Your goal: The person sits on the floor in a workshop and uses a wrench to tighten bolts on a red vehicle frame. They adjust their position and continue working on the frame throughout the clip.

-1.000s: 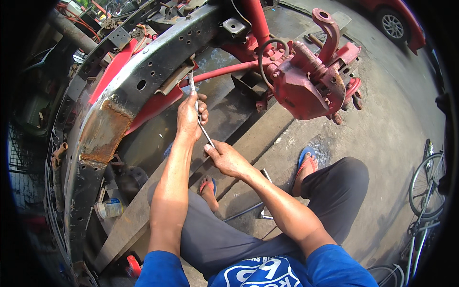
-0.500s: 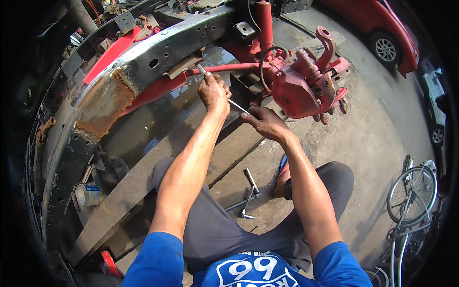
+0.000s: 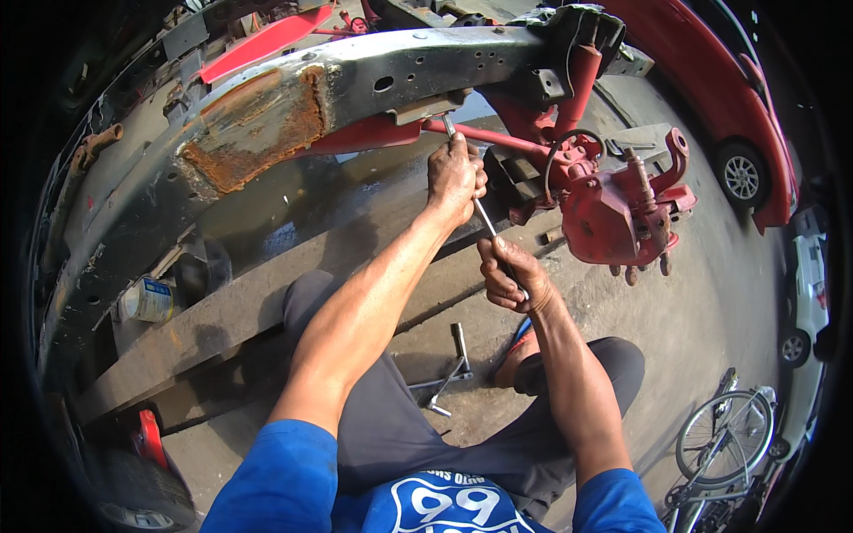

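A long silver wrench slants below the black vehicle frame rail. My left hand is wrapped round its upper part, close under the rail. The wrench's silver head reaches up to a bracket on the rail's underside; its exact fit there is hidden. My right hand grips the near end of the shaft, fingers curled round it. Right of my hands is the red wheel hub assembly, joined to a red axle tube.
On the ground between my legs lie a cross-shaped wrench and a socket bar. A wooden beam runs across at left, near a paint can. A bicycle lies at lower right; a red car stands beyond.
The view has shifted, so the frame and hub appear further right. My right hand has moved to the shaft's near end and curled round it. The wrench now slopes more steeply.
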Demonstrator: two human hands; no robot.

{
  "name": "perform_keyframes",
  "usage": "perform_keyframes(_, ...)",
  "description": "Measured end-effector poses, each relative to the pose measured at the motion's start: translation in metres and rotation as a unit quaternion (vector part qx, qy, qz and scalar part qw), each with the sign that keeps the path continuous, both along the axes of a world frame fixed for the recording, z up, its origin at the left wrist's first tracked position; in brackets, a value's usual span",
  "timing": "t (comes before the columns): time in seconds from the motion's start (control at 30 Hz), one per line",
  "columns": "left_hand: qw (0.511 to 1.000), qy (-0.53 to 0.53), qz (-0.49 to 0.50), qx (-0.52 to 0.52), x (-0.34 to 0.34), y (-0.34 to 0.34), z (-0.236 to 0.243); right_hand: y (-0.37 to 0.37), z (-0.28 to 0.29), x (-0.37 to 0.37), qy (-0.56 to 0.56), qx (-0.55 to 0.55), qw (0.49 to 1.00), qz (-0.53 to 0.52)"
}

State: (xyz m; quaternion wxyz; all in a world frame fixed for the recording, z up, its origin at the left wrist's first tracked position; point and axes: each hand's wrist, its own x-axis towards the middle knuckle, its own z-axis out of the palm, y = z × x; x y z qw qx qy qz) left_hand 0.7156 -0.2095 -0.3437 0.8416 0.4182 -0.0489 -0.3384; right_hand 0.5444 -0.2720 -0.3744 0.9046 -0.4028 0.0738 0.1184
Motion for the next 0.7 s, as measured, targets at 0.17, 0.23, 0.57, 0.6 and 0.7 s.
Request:
perform_keyframes(0.17, 1.000, -0.007, -0.015, 0.018, 0.005, 0.004, -0.003, 0.012, -0.001, 0.010, 0.024, 0.032, 0.997, 0.062)
perform_keyframes(0.23, 0.999, 0.008, -0.021, 0.029, 0.006, 0.004, -0.004, 0.018, -0.003, 0.011, 0.004, 0.059, 0.998, 0.031)
perform_keyframes(0.57, 0.978, -0.036, -0.188, 0.079, 0.058, 0.066, 0.005, 0.150, 0.003, 0.069, 0.076, -0.026, 0.971, -0.225)
perform_keyframes(0.6, 0.972, -0.046, -0.214, 0.088, 0.069, 0.073, 0.007, 0.166, 0.001, 0.083, 0.085, -0.024, 0.963, -0.255)
perform_keyframes(0.7, 0.963, -0.061, -0.244, 0.099, 0.083, 0.083, 0.011, 0.181, -0.003, 0.102, 0.044, -0.030, 0.962, -0.269)
